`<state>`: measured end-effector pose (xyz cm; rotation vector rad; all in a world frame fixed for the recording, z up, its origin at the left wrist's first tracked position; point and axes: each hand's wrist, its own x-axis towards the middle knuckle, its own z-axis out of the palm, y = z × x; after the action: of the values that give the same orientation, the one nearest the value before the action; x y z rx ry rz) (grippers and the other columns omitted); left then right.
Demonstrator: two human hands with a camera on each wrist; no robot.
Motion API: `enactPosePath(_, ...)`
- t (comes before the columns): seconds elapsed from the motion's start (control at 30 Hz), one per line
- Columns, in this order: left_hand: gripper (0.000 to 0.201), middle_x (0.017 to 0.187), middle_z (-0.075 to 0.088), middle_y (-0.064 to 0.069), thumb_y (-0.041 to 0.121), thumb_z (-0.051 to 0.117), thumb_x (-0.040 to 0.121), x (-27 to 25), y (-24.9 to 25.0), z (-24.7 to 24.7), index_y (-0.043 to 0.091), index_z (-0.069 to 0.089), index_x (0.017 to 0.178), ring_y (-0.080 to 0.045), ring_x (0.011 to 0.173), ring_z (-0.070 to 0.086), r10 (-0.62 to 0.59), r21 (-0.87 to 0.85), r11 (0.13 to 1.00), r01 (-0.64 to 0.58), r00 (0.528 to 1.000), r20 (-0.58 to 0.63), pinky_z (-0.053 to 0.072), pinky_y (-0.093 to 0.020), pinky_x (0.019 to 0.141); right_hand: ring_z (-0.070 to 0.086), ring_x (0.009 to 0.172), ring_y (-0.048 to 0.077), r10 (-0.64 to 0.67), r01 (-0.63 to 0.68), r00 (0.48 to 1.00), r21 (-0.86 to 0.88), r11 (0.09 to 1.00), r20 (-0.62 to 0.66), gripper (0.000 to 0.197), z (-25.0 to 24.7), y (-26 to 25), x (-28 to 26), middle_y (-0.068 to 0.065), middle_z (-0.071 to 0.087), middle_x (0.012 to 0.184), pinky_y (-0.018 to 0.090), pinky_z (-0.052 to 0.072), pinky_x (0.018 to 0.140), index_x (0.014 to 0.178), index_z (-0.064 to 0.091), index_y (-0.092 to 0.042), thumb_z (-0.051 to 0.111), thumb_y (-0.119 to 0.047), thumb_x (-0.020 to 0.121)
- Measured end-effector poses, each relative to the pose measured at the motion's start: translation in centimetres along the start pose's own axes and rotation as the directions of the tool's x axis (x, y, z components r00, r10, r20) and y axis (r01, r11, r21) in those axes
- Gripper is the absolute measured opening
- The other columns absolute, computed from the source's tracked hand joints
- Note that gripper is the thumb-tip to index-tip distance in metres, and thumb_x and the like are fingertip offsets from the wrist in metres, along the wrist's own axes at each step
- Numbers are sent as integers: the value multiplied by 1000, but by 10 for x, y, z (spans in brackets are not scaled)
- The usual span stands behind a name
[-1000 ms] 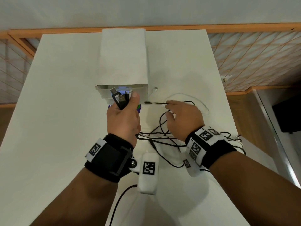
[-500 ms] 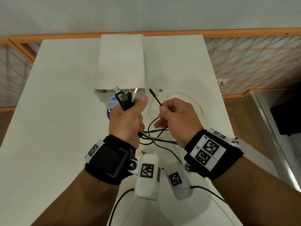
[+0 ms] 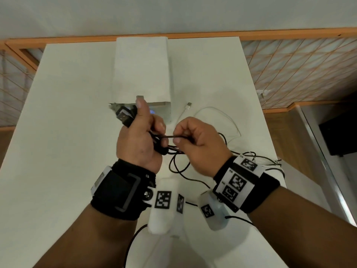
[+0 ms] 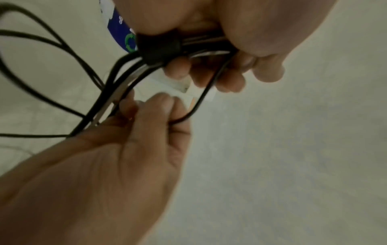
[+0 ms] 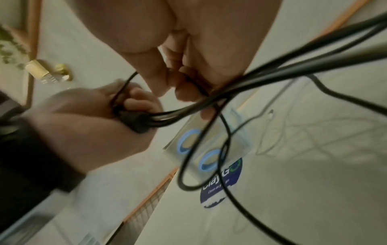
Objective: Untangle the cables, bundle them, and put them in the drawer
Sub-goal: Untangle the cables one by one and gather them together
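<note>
My left hand (image 3: 142, 132) grips a bunch of black cables, whose USB plugs (image 3: 124, 117) stick up past the thumb. A thick black sleeve (image 4: 159, 46) on the bunch shows under the fist. My right hand (image 3: 190, 138) pinches one thin black cable (image 3: 170, 136) that runs level between the two hands, a few centimetres apart. Loose black cable loops (image 3: 176, 167) hang from both hands onto the table. The white drawer unit (image 3: 142, 70) stands just behind the hands. Its clear front with blue rings (image 5: 207, 149) shows in the right wrist view.
A white cable (image 3: 214, 111) with a USB plug (image 3: 189, 104) lies curled on the white table (image 3: 58, 132), to the right of the drawer unit. More tangled cable (image 3: 270, 161) lies by the table's right edge. A blue round sticker (image 5: 222, 182) is on the tabletop before the drawer.
My right hand lifted the thin black cable off the table and carried it left to the left hand. Its end stood upright half a second ago; it now runs level between the hands.
</note>
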<state>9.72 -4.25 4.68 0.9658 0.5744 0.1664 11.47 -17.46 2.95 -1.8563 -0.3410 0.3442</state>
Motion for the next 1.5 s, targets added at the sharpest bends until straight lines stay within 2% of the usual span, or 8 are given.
enactPosePath(0.17, 60, 38, 25, 4, 50, 47, 95, -8, 14, -2, 21, 31, 44, -12, 33, 31, -33, -154, 985, 82, 953, 300, 53, -30, 58, 67, 85, 14, -18, 19, 990, 5, 1000, -137, 20, -17, 6, 14, -2, 72, 85, 36, 54, 85, 77, 70, -25, 66, -7, 83)
enactPosePath(0.37, 45, 39, 29, 7, 31, 71, 80, -10, 17, -21, 23, 40, 48, -9, 34, 17, -105, 110, 992, 54, 833, 544, 22, -22, 42, 67, 107, 13, -34, 41, 980, 32, 999, -196, 18, -35, 7, 29, 2, 73, 105, 40, 50, 101, 88, 75, -18, 66, -3, 86)
enactPosePath(0.53, 40, 46, 38, 20, 15, 71, 87, -22, 10, -10, 19, 57, 50, 2, 36, 42, -126, 524, 821, -228, 822, 556, 35, -13, 44, 63, 91, -6, -110, 85, 974, -131, 988, -197, 9, -43, -7, 39, -8, 71, 103, 11, 49, 79, 88, 76, -14, 69, -9, 87)
enactPosePath(0.6, 38, 92, 33, 4, 33, 68, 91, -18, 9, -9, 1, 68, 71, 3, 50, 51, -151, 663, 685, -301, 832, 533, 42, -9, 62, 57, 83, -14, -145, 87, 961, -241, 967, -236, 8, -48, -11, 42, -18, 67, 96, 3, 40, 73, 86, 74, -20, 69, -15, 88)
enactPosePath(0.7, 63, 83, 64, 11, 65, 58, 76, -10, 4, -13, 5, 70, 94, -11, 78, 52, -96, 785, 524, -331, 893, 440, 46, -35, 80, 55, 82, -11, -107, -10, 947, -360, 933, -304, 12, -58, -12, 43, -22, 60, 86, 1, 35, 68, 82, 69, -32, 65, -24, 90)
enactPosePath(0.9, 21, 67, 56, 5, 58, 72, 69, -6, 1, -4, 39, 63, 69, -11, 65, 52, 270, 626, 735, -258, 960, 79, 50, -35, 71, 56, 57, 0, 7, -41, 994, -318, 947, -108, 16, -56, -9, 32, -7, 69, 76, 13, 41, 58, 82, 62, -19, 56, -22, 96)
enactPosePath(1.07, 21, 40, 46, 9, 33, 75, 82, -13, -8, 11, 23, 69, 65, -11, 35, 33, 40, 438, 893, -101, 989, 145, 27, -23, 42, 65, 64, 23, -89, 107, 989, -155, 982, 119, 17, -33, -16, 19, 5, 67, 66, 44, 56, 68, 87, 62, -15, 49, -12, 97)
enactPosePath(1.5, 38, 65, 47, -11, 40, 77, 82, 3, 5, -6, 6, 72, 97, -14, 36, 28, 76, 102, 993, -52, 966, -245, 30, -24, 42, 58, 73, 12, 132, -9, 963, -463, 886, 235, 18, -51, -1, -5, -5, 64, 80, 23, 44, 68, 83, 67, -26, 55, -24, 96)
